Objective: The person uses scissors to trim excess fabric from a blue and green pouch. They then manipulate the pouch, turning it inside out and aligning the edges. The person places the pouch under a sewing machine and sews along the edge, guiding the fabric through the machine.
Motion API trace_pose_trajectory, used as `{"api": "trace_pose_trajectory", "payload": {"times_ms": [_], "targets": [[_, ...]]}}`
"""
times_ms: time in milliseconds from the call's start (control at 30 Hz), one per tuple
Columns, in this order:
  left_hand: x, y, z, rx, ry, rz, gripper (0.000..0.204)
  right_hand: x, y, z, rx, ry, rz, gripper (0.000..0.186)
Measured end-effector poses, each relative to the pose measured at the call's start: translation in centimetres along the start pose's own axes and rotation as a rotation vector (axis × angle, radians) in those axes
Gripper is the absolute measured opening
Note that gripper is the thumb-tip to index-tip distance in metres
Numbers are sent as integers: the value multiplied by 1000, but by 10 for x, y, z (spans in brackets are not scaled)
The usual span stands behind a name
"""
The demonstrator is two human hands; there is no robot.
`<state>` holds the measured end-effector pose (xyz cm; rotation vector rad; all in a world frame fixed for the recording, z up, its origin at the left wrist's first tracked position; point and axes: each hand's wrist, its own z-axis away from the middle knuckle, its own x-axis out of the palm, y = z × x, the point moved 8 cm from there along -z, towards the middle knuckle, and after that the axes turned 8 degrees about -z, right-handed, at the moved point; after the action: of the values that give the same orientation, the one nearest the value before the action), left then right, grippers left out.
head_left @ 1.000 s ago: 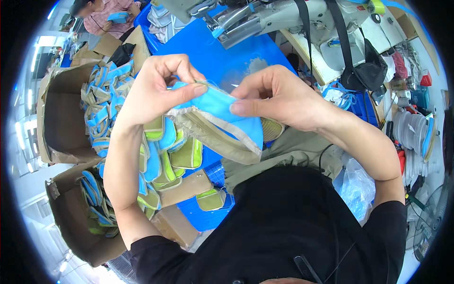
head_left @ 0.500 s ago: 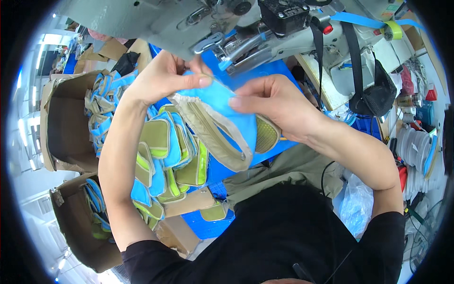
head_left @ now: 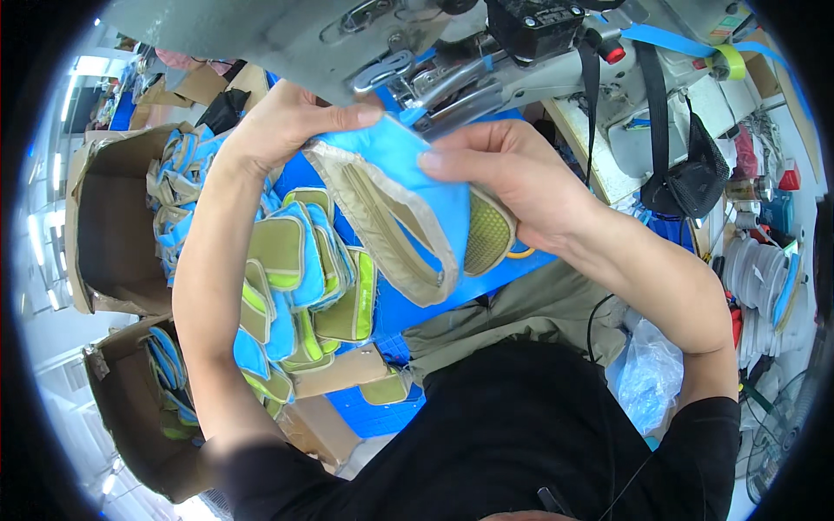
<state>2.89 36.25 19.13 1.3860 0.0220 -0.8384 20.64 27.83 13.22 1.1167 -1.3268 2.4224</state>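
Observation:
A partly sewn fabric pouch (head_left: pixel 391 234), bright blue with khaki panels, an edge binding and what looks like a zipper strip, hangs between my hands under the head of an industrial sewing machine (head_left: pixel 287 43). My left hand (head_left: pixel 300 126) pinches its upper left corner, thumb on top, the other fingers hidden behind cloth and machine. With thumb and forefinger, my right hand (head_left: pixel 504 174) grips the blue panel at its upper right. Below that hand an olive mesh pocket (head_left: pixel 488 234) shows. The metal binding guide (head_left: pixel 452 95) lies close to the pouch's top edge.
To the left, olive and blue fabric pieces (head_left: pixel 282 247) lie piled beside two cardboard boxes (head_left: pixel 122 226) with more sewn pieces. A blue tape (head_left: pixel 665 36) runs along the machine at upper right. Black straps (head_left: pixel 656 122) hang there, and a clear plastic bag (head_left: pixel 647 373) sits at lower right.
The pouch keeps nearly the same place between my hands and its lower end has shifted slightly up. My left hand's fingers are now more hidden. The whole view has shifted slightly.

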Motion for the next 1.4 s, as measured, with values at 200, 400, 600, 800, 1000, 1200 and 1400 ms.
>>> {"api": "trace_pose_trajectory", "payload": {"times_ms": [200, 400, 600, 800, 1000, 1200, 1400], "targets": [[-6, -9, -5, 4, 10, 10, 40, 2, -3, -2, -13, -1, -31, 27], [-12, -11, -24, 8, 10, 91, 44, 0, -4, -8, -96, 45, -109, 26], [-14, 15, -35, 201, 9, 120, 38, 1, -2, -10, -186, 145, -217, 24], [-52, -26, -60, 82, -7, 309, 41, 5, 1, -9, -232, 169, -284, 23], [-45, -13, -60, 91, 1, 315, 36, 7, 4, -8, -229, 196, -290, 23], [-45, -4, -60, 118, 12, 250, 33, 8, 2, -7, -218, 163, -330, 25], [-41, 4, -56, 157, 75, 132, 31, 9, 3, -8, -195, 153, -306, 24]]}}
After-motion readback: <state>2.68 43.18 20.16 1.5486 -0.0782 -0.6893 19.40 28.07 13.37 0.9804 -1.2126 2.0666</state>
